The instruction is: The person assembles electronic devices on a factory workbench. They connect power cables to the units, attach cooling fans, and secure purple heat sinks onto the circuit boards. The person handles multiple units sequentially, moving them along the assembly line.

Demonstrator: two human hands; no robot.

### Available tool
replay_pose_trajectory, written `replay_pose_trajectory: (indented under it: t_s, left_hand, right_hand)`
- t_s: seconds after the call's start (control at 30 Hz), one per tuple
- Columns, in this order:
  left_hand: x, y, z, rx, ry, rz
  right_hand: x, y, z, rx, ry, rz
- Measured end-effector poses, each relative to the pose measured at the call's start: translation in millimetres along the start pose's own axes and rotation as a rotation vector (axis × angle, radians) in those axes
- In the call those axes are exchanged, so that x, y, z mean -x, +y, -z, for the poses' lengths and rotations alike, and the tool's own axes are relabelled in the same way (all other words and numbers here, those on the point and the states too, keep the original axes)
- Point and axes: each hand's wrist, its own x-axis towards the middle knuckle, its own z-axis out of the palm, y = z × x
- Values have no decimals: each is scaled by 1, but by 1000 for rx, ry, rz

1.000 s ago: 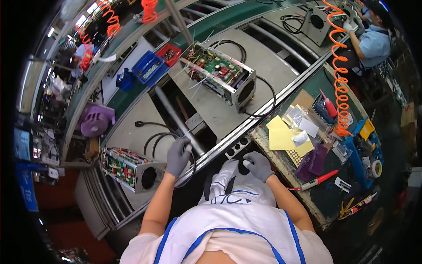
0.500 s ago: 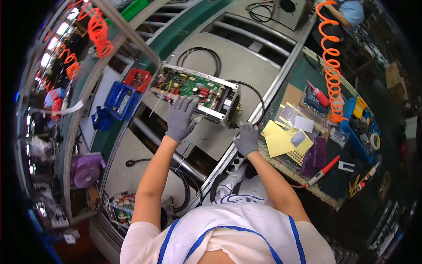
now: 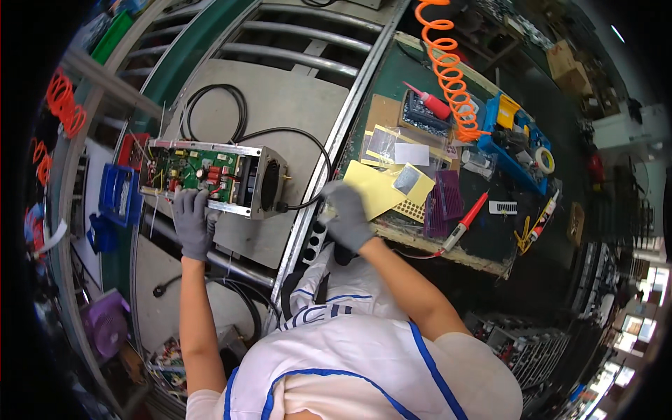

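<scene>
An uncovered electronic unit (image 3: 210,175) with a green circuit board, red and yellow parts and a fan at its right end lies on a grey board (image 3: 280,94) on the roller line. My left hand (image 3: 193,222), in a grey glove, grips the near rim of its metal case with the fingers over the edge. My gloved right hand (image 3: 344,213) hovers between the line's metal rail and the yellow sheets (image 3: 367,187), smeared by motion. A pale patch shows at its fingers, too blurred to name. A black cable (image 3: 308,130) runs from the coil behind the unit round to its right end.
On the right bench lie purple trays (image 3: 444,203), a red-and-white pen-like tool (image 3: 465,222), a red bottle (image 3: 434,105) and a blue bin (image 3: 514,147). An orange coiled hose (image 3: 448,66) hangs over it. Blue bins (image 3: 120,194) stand left; another unit (image 3: 171,357) sits nearer me.
The view has swung right, so the scene sits further left. My right hand has left the unit's right corner and moved toward the yellow sheets. My left hand stays at the near rim.
</scene>
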Motion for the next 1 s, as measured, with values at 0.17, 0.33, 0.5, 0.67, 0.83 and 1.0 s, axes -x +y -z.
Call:
replay_pose_trajectory:
  t_s: [0.17,0.33,0.5,0.67,0.83,1.0]
  left_hand:
    - [22,4,16,-25,-14,96]
    - [29,28,30,-31,-10,171]
    - [36,114,54,-218,300,428]
    - [29,252,50,546,-18,484]
    - [-15,317,-12,1713,-649,725]
    - [2,335,-30,1859,-349,1036]
  right_hand:
    - [26,127,103,475,348,-441]
    - [23,171,129,671,16,-596]
    - [30,207,139,-232,21,-600]
    - [15,126,180,-520,-458,-213]
    - [10,50,172,-564,-737,72]
    - [52,0,184,264,182,330]
